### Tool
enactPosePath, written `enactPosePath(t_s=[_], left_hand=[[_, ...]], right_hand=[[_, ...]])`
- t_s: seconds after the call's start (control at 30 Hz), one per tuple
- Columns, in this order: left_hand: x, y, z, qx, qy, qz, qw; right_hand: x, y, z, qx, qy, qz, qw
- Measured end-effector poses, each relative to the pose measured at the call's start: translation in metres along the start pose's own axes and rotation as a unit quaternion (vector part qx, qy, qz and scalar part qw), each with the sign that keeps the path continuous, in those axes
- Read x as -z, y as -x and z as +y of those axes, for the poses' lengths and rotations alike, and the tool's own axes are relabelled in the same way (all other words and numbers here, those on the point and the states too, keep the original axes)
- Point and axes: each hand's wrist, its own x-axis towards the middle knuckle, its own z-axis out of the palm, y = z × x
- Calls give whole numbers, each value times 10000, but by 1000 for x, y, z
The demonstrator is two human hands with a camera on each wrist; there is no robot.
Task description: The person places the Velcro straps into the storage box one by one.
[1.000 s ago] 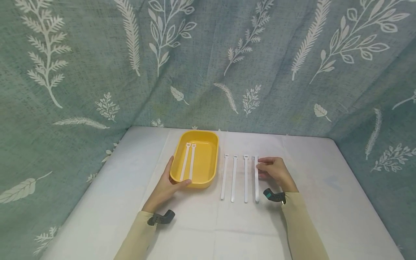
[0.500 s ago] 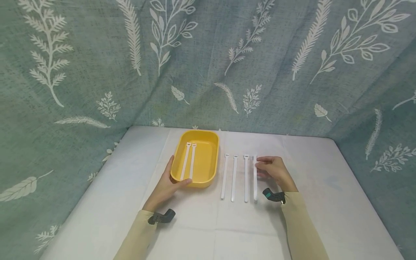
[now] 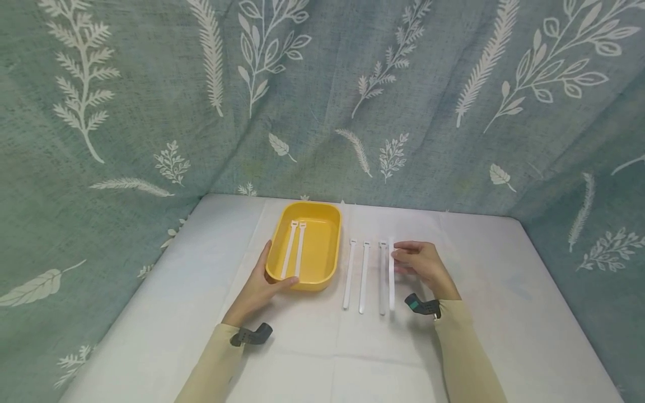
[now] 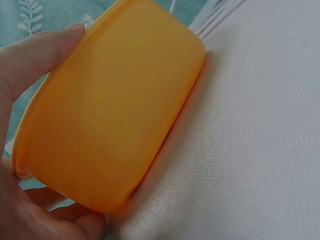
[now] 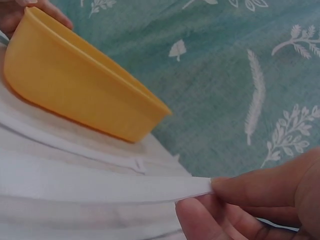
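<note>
My left hand (image 3: 261, 288) grips the near left corner of a yellow plastic tray (image 3: 321, 252), thumb at the rim. In the left wrist view the fingers curl round the tray's outer wall (image 4: 110, 105). Two white cable ties with slotted heads lie side by side inside, the left one (image 3: 289, 252) slightly slanted. Between thumb and fingers, my right hand (image 3: 422, 262) pinches another white cable tie (image 3: 391, 282), raised over the cloth and stretching across the right wrist view. Three more lie in a row between tray and right hand, the nearest tie (image 3: 382, 288) close beside the held one.
A white cloth (image 3: 312, 341) covers the table. Behind it and along both sides hangs a green leaf-patterned curtain (image 3: 312, 112). Dark camera mounts are strapped to both wrists, the right mount (image 3: 422, 305) near the lower end of the held tie.
The right hand has lifted the pinched cable tie and shifted it slightly left, up beside the nearest tie in the row. The left hand stays on the tray.
</note>
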Motion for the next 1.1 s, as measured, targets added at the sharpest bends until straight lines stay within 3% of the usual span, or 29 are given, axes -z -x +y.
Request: enactPosePath(t_s=[0.3, 1.1], left_hand=[[2, 1, -1, 12, -158, 55, 9999], [0, -1, -2, 25, -287, 58, 9996]], right_hand=[[-10, -4, -14, 129, 215, 70, 9997], [-36, -20, -63, 434, -300, -422, 9977]])
